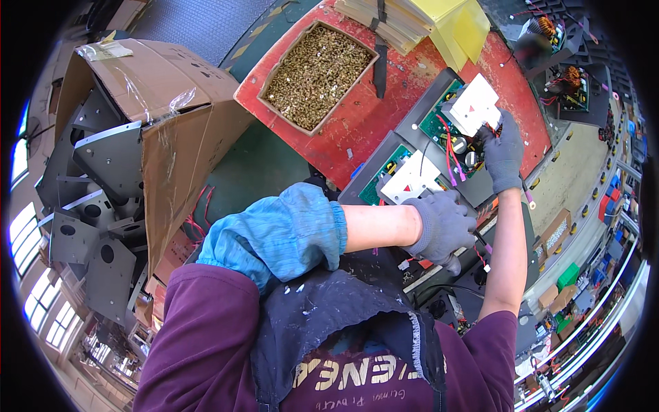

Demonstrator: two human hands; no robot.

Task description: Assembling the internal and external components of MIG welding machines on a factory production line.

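Observation:
Both hands wear grey knit gloves. My right hand (503, 152) is at the right side of the farther circuit board unit, its fingers closed at dark wires beside a white panel (473, 104). What exactly they grip is hidden. Red and pink wires (452, 154) with bare lugs stand up from that green board (434, 125). Across the nearer unit's front edge reaches my left hand (443, 230), fingers curled, just right of a second white panel (410, 180). A black cable with a purple end (482, 242) comes out by its fingertips; whether they hold it is unclear.
A carton tray of small brass-coloured fasteners (319, 75) sits on the worn red tabletop (371, 113). Yellow sheets (460, 31) are stacked at the back. On the left, a large cardboard box (171, 103) holds dark metal brackets (103, 213). A conveyor (576, 161) with further units runs along the right.

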